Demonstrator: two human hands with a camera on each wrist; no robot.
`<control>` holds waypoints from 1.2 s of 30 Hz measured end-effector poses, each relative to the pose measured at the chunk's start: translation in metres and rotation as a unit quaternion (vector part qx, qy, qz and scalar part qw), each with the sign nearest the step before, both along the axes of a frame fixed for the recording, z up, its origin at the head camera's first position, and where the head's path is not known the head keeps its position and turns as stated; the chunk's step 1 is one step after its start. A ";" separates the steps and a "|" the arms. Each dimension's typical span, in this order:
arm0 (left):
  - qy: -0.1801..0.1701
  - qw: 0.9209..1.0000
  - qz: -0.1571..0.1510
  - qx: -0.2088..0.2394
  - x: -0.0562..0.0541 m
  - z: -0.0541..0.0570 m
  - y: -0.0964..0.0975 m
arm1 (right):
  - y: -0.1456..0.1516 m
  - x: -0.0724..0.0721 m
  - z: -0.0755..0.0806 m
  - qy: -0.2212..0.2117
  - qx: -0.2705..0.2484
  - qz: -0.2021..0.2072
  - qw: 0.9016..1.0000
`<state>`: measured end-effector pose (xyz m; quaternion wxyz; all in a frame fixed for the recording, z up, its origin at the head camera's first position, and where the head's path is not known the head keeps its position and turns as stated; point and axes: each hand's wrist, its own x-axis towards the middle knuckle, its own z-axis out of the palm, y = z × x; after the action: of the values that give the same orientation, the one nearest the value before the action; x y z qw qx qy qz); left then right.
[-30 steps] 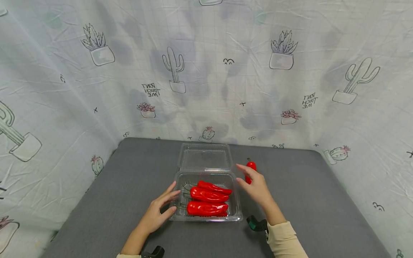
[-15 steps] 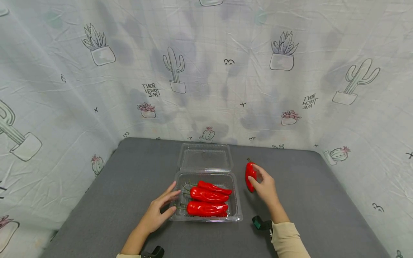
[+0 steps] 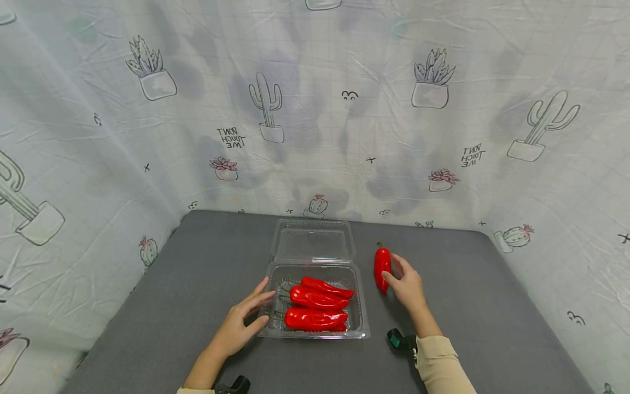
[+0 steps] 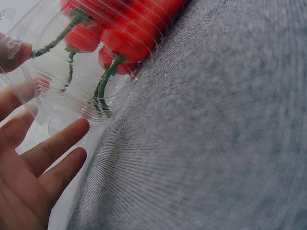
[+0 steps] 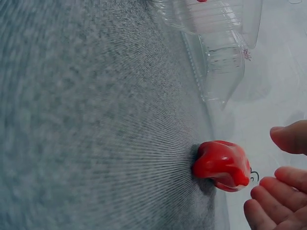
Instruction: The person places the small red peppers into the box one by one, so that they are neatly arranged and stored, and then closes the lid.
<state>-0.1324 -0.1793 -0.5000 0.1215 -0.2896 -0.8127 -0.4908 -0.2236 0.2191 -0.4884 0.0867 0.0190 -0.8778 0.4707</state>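
Note:
A clear plastic clamshell box [image 3: 315, 335] with several red peppers [image 3: 317, 318] in it stands before me, their green stems pointing left. My left hand [image 3: 236, 328] is at the box's left side, fingers spread and fairly straight, fingertips right at the wall. In the left wrist view the thumb overlaps the clear plastic [image 4: 53, 84]. To the right of the box, a single red pepper [image 3: 381, 271] lies on the table, stem away from me. My right hand [image 3: 408, 282] is beside it, thumb and fingers apart; the right wrist view shows a gap between the fingers and the pepper [image 5: 223, 165].
The box's clear lid [image 3: 313, 241] lies folded back behind it. A grey cloth [image 3: 467, 306] covers the table. Pale fabric printed with plants [image 3: 315, 109] hangs around the back and sides. Dark wrist devices [image 3: 401, 340] are strapped at both wrists.
My right hand has moved rightward from above the box's right edge, across the lone pepper, to its right side. The left hand and the box have stayed in place.

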 end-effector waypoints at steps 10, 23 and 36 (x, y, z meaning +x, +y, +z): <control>-0.008 1.000 0.006 -0.008 -0.001 -0.006 -0.002 | 0.000 -0.006 -0.003 -0.064 0.013 -0.011 0.998; -0.034 0.999 -0.005 -0.001 -0.005 -0.016 -0.005 | -0.005 -0.015 -0.009 -0.081 0.011 -0.009 0.997; -0.006 1.000 0.003 -0.007 -0.006 -0.016 -0.005 | -0.006 -0.016 -0.010 -0.080 0.024 -0.019 0.996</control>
<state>-0.1388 -0.1840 -0.5163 0.1159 -0.2846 -0.8181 -0.4861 -0.2396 0.2129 -0.4988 0.0245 -0.0329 -0.8933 0.4475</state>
